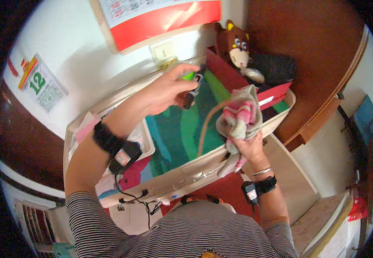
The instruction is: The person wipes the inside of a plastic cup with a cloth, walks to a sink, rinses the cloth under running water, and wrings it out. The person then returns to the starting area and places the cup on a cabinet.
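My left hand grips a small black and silver object above the green-patterned desk top. Its exact kind is hard to make out. Just behind the fingers shows something bright green, partly hidden by the hand. A grey-white towel with pink bands is bunched in my right hand, its lower end hanging over the desk's front edge. Beside the towel a red box stands at the desk's right end, touching or nearly touching the cloth; I cannot tell which.
A brown toy with a cartoon face and a black item are at the red box. A pale tray lies left, under my left arm. Calendars hang on the wall. Black cable dangles at the front; a wooden panel rises right.
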`<state>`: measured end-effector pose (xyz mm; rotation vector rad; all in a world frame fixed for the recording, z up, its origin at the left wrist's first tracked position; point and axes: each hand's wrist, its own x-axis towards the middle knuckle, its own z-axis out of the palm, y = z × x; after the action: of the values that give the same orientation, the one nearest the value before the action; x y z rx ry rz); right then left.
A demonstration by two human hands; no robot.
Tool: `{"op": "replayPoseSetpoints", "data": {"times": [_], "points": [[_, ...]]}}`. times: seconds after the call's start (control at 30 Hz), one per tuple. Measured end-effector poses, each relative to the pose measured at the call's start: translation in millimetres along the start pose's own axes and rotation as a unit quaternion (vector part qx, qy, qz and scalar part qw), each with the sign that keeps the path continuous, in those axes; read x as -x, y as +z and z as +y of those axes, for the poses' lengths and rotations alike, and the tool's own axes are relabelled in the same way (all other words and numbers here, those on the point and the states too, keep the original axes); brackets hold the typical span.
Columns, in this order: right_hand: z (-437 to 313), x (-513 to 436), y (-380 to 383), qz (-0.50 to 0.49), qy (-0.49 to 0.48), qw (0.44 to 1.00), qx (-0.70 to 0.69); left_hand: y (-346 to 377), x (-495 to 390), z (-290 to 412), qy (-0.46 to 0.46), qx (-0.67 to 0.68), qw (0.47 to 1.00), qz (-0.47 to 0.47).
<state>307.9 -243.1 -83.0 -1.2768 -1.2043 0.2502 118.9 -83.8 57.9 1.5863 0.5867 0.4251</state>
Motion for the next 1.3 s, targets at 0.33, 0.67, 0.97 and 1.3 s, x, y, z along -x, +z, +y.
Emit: {"op": "replayPoseSetpoints", "data": {"times": [0.33, 0.67, 0.97, 1.3], "points": [[-17.7, -10.9, -19.0, -0.004, -0.152, 0.988, 0.019, 80.8, -132.9, 22.0, -0.071, -0.082, 0.994, -0.018], [-30.2, -24.2, -29.5, 0.025, -0.174, 0.984, -0.015, 52.2, -114.2, 43.5, -0.108, 0.053, 0.989, -0.081], [3.9, -13.1, -23.5, -0.009, -0.165, 0.984, 0.071, -25.7, -123.1, 49.1, -0.016, -0.346, 0.924, 0.164], [14.3, -9.7, -27.1, -0.044, -0.197, 0.976, 0.087, -16.1, -208.6, 31.9, 0.02, -0.486, 0.867, 0.108]]}}
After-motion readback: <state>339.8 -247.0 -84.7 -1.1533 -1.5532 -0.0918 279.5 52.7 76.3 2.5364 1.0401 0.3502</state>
